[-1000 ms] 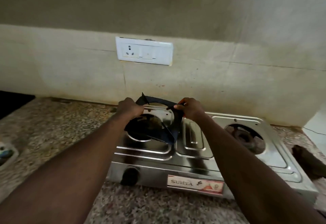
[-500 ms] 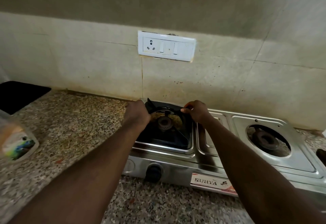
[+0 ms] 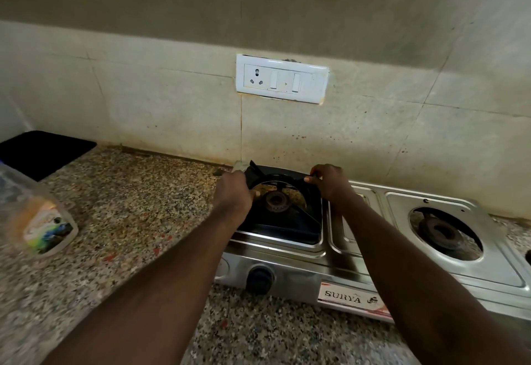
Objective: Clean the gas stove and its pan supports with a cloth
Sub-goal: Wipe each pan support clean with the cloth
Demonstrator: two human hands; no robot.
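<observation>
Head view. A steel two-burner gas stove (image 3: pixel 287 275) stands on a speckled granite bench (image 3: pixel 138 206), against a tiled wall. Its front panel carries a dark knob (image 3: pixel 259 278) and a label (image 3: pixel 350 300) reading SURYA.

A black pan support (image 3: pixel 287 228) is over the stove's left bay, around the left burner (image 3: pixel 276 201), which shows through its round opening. The support's front edge lies low in the recessed bay. Its rear edge appears slightly raised, and whether the support is fully seated cannot be told.

The left hand (image 3: pixel 234 192) grips the support's left side with the fingers curled over the edge. The right hand (image 3: pixel 330 183) pinches the support's rear right edge between thumb and fingertips. Both forearms reach in from the lower edge of the view.

The right burner (image 3: pixel 439 231) sits bare in its round opening, well apart from both hands. The steel around it is marked and dull.

On the wall above the left bay is a white socket plate (image 3: pixel 281 78) with one socket and two switches. The tiles beneath it show brown spots.

On the bench at the left stands a clear plastic container (image 3: pixel 37 221) with a coloured label, blurred. Behind it, at the wall, lies a flat black slab (image 3: pixel 40 152), whose nature cannot be told.
</observation>
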